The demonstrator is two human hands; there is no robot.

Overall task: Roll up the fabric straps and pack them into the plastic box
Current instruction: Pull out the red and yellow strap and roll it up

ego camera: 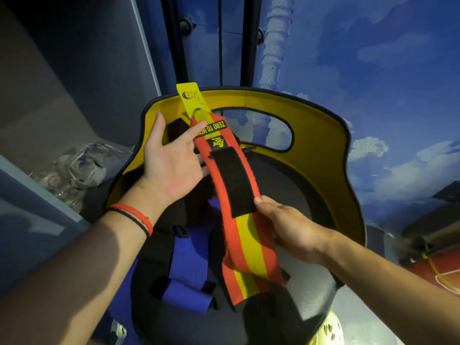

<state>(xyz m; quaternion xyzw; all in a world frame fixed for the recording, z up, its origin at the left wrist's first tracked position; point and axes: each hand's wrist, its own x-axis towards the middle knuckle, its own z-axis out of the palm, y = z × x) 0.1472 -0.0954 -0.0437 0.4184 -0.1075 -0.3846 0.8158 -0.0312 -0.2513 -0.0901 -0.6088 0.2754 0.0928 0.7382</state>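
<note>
A red-and-yellow strap (249,247) is held stretched above a chair (323,130). The left hand (171,158) has its grip spread, straight fingers touching the strap's tagged end. The right hand (291,227) pinches the strap mid-length, thumb beside its black patch. Blue straps (186,260) lie on the seat.

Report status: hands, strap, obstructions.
Left hand open, flat against the orange-and-yellow striped fabric strap. Right hand grips its middle. Strap unrolled. Blue fabric straps lie below on black chair seat; box not in view.
</note>
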